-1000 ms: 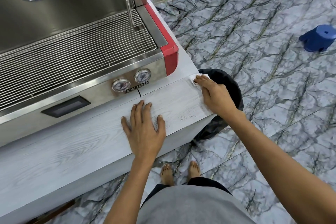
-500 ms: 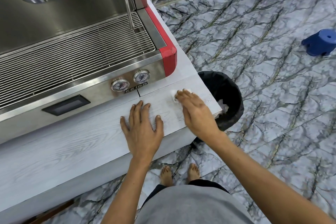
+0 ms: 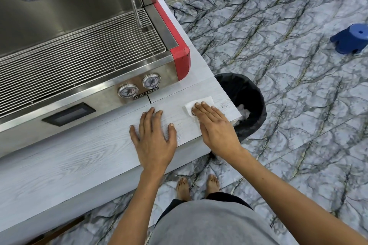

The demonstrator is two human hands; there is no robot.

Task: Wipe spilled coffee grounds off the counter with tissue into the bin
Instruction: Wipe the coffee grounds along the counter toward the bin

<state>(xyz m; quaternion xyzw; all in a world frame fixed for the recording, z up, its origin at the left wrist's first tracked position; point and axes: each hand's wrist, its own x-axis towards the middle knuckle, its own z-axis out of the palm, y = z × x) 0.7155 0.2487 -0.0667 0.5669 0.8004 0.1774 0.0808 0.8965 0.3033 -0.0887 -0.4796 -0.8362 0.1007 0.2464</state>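
Note:
A white tissue (image 3: 201, 102) lies flat on the pale wood-grain counter (image 3: 79, 157), near its right end. My right hand (image 3: 214, 125) presses on the tissue with straight fingers. Fine dark coffee grounds (image 3: 226, 106) speckle the counter just right of the tissue, close to the edge. A black-lined bin (image 3: 256, 105) stands on the floor right below that counter end, with crumpled white paper inside. My left hand (image 3: 154, 136) rests flat on the counter, fingers spread, left of the tissue.
A steel espresso machine (image 3: 83, 55) with a red corner, two gauges and a steam wand fills the counter behind my hands. A blue plastic stool (image 3: 350, 39) sits on the marbled floor at the far right. My bare feet stand below the counter edge.
My right hand slid the tissue from the counter's right corner back to the left, then shifted slightly right again, showing more of the tissue. My left hand stayed put.

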